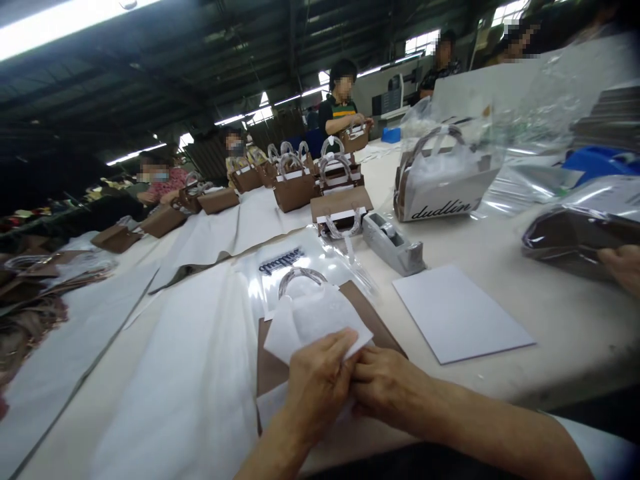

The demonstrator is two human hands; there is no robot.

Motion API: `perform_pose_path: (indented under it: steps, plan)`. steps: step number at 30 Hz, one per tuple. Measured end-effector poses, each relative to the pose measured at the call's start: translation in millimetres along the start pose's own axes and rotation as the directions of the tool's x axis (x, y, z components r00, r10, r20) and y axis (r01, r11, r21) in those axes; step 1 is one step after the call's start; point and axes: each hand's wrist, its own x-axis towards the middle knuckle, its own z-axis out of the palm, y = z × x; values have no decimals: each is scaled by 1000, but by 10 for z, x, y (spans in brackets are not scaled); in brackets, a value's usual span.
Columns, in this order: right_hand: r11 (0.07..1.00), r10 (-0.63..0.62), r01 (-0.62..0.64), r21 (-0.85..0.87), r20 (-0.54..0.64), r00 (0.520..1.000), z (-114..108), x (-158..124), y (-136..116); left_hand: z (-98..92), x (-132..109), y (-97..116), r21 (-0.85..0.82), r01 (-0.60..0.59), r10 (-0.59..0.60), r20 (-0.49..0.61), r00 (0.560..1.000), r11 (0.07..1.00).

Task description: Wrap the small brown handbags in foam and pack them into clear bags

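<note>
A brown handbag (274, 360) lies on the table in front of me, its handle (303, 273) wrapped in clear plastic. White tissue-like wrapping (313, 313) covers part of its front and the base of the handle. Over the lower part of that wrapping, my left hand (323, 373) is closed, fingers pinching the sheet. Right beside it, touching, my right hand (383, 383) is also closed at the wrapping's edge; its fingertips are partly hidden. Beyond the handle lies a clear plastic bag (260, 283) with dark lettering.
A grey tape dispenser (395, 247) and a stack of white sheets (460, 313) lie to the right. A bagged handbag (440, 180) stands behind them. Another person's hand (623, 263) touches a plastic-wrapped bag (575, 233). White sheeting (175, 373) covers the left; several handbags (295, 190) stand farther back.
</note>
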Motion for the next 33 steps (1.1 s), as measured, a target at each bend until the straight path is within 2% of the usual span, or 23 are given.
perform_pose_path:
  steps: [2,5,7,9,12,15,18,21,25,30,33]
  plan:
    - [998,-36,35,-46,-26,999,-17,-27,21,118,-116,-6,0,35,-34,-68,997,999]
    - [987,-94,72,-146,-156,983,-93,-134,74,161,-121,-44,0,43,-43,-52,998,999]
    - [984,17,-64,-169,-266,964,-161,-225,114,148,-99,-57,13,42,-41,-54,998,999]
    - [955,231,-275,-108,-309,923,-229,-286,140,138,-90,-58,30,47,-45,-64,997,998]
    - [876,482,-477,72,-189,856,-315,-267,143,149,-98,-53,43,71,-67,-78,995,997]
    - [785,595,-567,248,-48,802,-378,-160,118,168,-105,-57,43,83,-79,-74,994,996]
    - [672,688,-655,346,38,725,-428,-58,102,175,-110,-71,52,73,-69,-72,995,996]
    - [640,699,-659,395,58,713,-456,4,111,167,-129,-88,85,15,-5,-124,992,996]
    - [613,729,-644,458,-12,685,-414,40,147,149,-171,-90,160,-170,200,-188,962,972]
    - [598,753,-609,521,-105,650,-282,32,198,173,-199,-70,255,-276,310,-103,945,927]
    - [564,782,-623,542,-108,613,-238,18,214,209,-221,-58,321,-307,332,-23,943,896]
